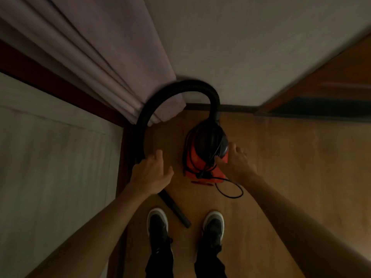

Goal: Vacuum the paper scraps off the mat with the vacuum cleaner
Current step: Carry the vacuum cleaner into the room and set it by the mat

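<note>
Left hand (149,175) on hose (176,91) — right hand (235,161) (fingers spread) at vacuum cleaner (204,155).

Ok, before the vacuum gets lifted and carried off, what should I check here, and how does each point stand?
1. Left hand on the hose: ok, fingers at it, full grip cannot tell.
2. Right hand on the red vacuum body: ok, touching its side.
3. Power cord tidy: not ok, a loop trails on the floor.
4. Nozzle tube clear of the shoes: not ok, its end lies between them.
5. Mat and scraps in view: cannot tell.
</note>
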